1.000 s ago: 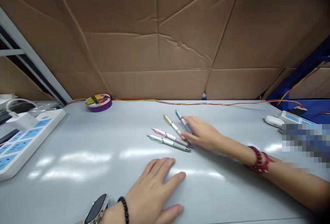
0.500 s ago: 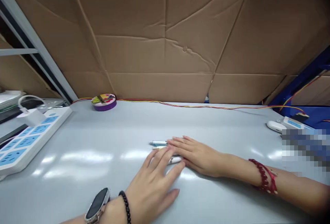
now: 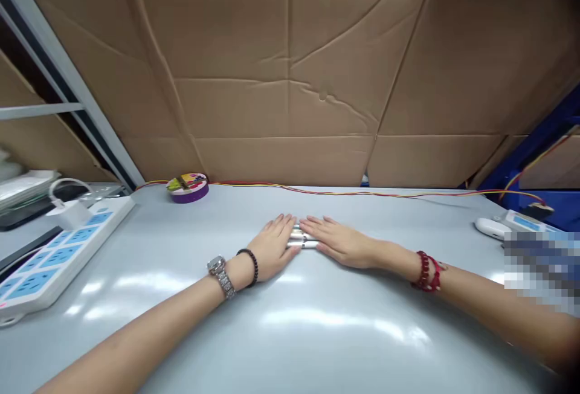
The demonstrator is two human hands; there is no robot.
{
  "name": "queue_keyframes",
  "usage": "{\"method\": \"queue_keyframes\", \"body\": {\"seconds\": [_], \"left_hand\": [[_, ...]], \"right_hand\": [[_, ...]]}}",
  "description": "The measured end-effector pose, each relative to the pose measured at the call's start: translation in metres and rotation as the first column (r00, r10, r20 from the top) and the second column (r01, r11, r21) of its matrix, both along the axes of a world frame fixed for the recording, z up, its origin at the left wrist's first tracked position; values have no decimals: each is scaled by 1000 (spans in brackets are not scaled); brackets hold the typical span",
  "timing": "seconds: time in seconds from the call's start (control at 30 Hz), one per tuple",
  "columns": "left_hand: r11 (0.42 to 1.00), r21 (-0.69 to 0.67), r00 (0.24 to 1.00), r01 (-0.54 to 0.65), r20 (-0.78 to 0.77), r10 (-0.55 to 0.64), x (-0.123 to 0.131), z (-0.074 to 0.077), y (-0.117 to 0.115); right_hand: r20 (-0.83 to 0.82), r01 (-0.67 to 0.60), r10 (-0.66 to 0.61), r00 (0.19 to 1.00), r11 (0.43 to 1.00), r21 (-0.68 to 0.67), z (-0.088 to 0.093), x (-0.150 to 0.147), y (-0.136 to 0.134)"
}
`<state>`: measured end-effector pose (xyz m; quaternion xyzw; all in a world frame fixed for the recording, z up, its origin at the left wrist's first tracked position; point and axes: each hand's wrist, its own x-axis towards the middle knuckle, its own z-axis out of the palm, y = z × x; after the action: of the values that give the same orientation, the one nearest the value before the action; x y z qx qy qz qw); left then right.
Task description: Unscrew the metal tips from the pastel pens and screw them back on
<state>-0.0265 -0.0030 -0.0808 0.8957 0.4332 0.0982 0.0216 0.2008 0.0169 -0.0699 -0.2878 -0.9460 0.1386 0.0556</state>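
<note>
Pens [image 3: 310,245] apparently side-by-side on table [image 3: 344,352]

Worktop [image 3: 317,367] lt grey; pens [image 3: 311,245] mostly wht; tape roll [image 3: 188,192] nr back edge purple w/ multicol. top; power strip [image 3: 67,261], L edge, wht & blue; cardboard [image 3: 244,31] brn.

Both ends of the pens [image 3: 303,245] are hidden beneath the hands [image 3: 273,248], so their full count cannot be told. A pixelated patch [image 3: 541,270] masks something at the right edge. The left edge crops the power strip [image 3: 83,235]; the bottom edge, the left forearm [image 3: 149,327].
</note>
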Motion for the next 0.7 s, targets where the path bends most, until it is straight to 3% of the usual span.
{"method": "queue_keyframes", "body": {"seconds": [0.13, 0.33, 0.53, 0.7], "left_hand": [[998, 46, 999, 46, 2, -46, -3, 0, -10], [964, 201, 984, 174, 10, -179, -3, 13, -26], [891, 308, 942, 335, -73, -329, 9, 17, -39], [850, 304, 902, 431, -147, -405, 20, 21, -69]], "right_hand": [[-7, 22, -22, 1000, 999, 43, 10, 10, -12], [-96, 317, -306, 947, 936, 152, 20, 34, -45], [-10, 397, -398, 917, 914, 83, 5, 37, -67], [-13, 401, -402, 916, 915, -47, 4, 31, -106]]}}
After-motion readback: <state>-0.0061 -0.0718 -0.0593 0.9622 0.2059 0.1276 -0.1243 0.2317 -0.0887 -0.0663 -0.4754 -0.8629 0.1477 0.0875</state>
